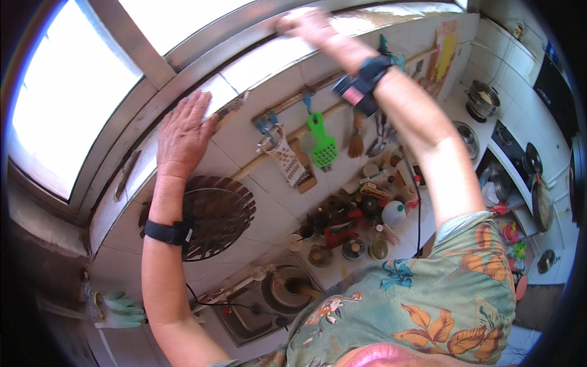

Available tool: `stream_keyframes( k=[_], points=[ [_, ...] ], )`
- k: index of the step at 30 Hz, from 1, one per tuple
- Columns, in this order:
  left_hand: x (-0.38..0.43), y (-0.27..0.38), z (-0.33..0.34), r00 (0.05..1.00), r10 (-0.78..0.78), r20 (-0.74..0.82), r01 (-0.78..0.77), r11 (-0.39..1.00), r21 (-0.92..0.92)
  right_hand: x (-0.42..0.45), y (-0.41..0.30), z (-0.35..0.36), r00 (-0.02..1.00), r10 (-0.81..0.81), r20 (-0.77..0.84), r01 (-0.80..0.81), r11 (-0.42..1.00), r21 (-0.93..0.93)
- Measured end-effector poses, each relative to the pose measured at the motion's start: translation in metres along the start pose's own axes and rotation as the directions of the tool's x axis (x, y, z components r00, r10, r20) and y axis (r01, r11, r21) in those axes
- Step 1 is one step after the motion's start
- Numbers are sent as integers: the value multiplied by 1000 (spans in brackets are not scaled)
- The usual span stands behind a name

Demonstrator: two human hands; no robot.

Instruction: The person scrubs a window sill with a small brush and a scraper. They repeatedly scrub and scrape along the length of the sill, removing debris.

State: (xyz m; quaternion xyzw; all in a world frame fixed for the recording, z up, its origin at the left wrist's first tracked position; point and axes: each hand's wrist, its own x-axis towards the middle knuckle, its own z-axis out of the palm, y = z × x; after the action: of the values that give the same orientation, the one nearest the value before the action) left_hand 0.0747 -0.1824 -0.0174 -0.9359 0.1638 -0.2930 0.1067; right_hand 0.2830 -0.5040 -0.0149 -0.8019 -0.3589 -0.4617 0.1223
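Observation:
My left hand (185,133) lies palm down with fingers spread on the tiled window sill (222,91), beside the window frame (137,87). Blurred and curled, my right hand (305,25) is at the sill's far part against the lower window frame; whether it grips anything is hidden. Each wrist wears a black strap. Below the sill, a green plastic grater (322,142), a metal grater (290,158) and a brush (356,137) hang on the tiled wall. A dark slatted basket (218,215) hangs under my left forearm.
A steel sink (243,321) with a round basin (286,286) lies below. Jars, bottles and a white jug (392,213) crowd the counter. Pots (482,101) stand at the right. A pale green rubber glove (121,309) hangs at the lower left.

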Motion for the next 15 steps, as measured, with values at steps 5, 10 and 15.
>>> stream_keyframes(
  k=[5,10,15],
  points=[
    [0,2,-6,996,-36,83,33,999,41,13,-97,10,981,-176,-81,193,890,412],
    [-1,1,0,999,-39,9,38,998,41,-34,57,-61,946,318,58,-312,946,-85],
    [-3,3,2,998,-43,-47,44,999,22,-12,12,-21,969,220,109,-194,958,-214]
  ],
)
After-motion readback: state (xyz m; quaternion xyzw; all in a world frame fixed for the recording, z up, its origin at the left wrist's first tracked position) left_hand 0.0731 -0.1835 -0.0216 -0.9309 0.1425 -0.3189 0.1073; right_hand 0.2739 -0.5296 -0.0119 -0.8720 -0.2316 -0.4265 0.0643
